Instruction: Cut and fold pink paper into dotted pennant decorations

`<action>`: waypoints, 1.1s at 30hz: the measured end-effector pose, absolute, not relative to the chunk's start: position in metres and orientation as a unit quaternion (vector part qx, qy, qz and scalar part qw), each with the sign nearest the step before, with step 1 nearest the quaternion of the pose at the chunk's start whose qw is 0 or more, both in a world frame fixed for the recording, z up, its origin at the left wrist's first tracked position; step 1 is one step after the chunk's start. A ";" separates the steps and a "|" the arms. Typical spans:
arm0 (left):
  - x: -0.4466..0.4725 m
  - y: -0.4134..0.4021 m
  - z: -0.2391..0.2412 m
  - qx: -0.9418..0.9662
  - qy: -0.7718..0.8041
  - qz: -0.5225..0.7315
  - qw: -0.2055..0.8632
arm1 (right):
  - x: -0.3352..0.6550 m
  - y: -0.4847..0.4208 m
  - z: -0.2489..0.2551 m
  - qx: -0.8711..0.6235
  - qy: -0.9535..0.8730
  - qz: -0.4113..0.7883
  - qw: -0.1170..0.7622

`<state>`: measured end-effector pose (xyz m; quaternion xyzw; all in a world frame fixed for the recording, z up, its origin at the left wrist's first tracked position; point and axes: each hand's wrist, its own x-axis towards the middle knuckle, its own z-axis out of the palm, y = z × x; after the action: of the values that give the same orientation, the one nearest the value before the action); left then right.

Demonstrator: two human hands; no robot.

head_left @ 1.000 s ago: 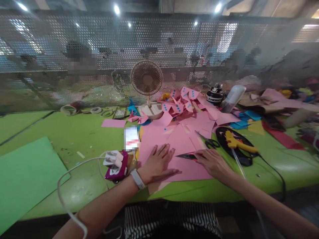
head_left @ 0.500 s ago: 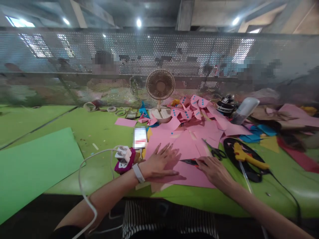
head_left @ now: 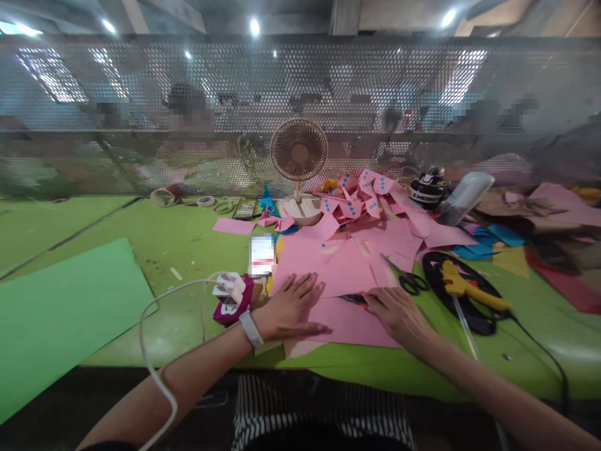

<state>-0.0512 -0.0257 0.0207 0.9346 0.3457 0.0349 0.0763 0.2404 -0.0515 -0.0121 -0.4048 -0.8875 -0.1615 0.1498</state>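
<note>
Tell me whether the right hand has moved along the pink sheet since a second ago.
Yes. The right hand slid slightly toward the left hand, now covering most of the dark blade beside the scissors.

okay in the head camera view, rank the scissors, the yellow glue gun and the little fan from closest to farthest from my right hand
From the right hand:
1. Scissors, just beyond it, slightly right.
2. Yellow glue gun, farther right on a black mat.
3. Fan, far back by the mesh screen.

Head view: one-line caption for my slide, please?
Left hand flat on pink paper, right hand holding a cutter beside it, on a cluttered green table.
</note>
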 end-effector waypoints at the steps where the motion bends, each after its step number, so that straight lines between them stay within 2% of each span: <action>1: -0.051 -0.026 0.021 0.934 0.346 0.034 0.077 | 0.242 -0.052 -0.012 -0.403 -0.889 -0.159 0.150; 22: -0.052 -0.028 0.019 0.930 0.354 0.036 0.098 | 0.234 -0.060 -0.013 -0.403 -0.888 -0.141 0.172; 33: -0.066 -0.034 0.030 0.926 0.367 0.015 0.091 | 0.236 -0.059 -0.019 -0.410 -0.887 -0.153 0.145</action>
<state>-0.0658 -0.0339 0.0297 0.9258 0.3667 0.0154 0.0908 0.2365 -0.0589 -0.0195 -0.4101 -0.8875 -0.1528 0.1445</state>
